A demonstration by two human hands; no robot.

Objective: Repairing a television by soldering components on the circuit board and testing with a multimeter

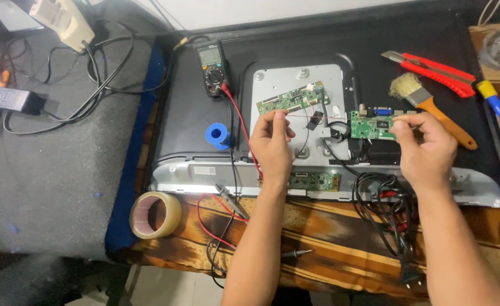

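My left hand [271, 139] is raised over the opened back of a flat screen panel [193, 113] that lies face down on the tabletop [340, 249], and its grip is pinched nearly shut, thumb and forefinger meeting on one end of a thin wire [323, 117]. That wire runs taut toward 3 o'clock to my right hand [426, 147], whose grip is likewise closed to a pinch on the other end, just in front of the small green circuit board [372, 124] with its blue connector. At 12 o'clock from my left hand sits a longer green circuit board [293, 97] on the grey metal plate [329, 76]. A black multimeter [211, 68] rests at 11 o'clock from it, its red lead [240, 122] trailing down past my wrist, and a blue spool [218, 136] lies at 9 o'clock, near my left knuckles. A roll of clear tape [155, 214] sits at 8 o'clock at the panel's corner. At 1 o'clock from my right hand lie a paintbrush [431, 105] with an orange handle and a red utility knife [431, 69]. A tangle of black cables [389, 209] lies at 6 o'clock under my right wrist.
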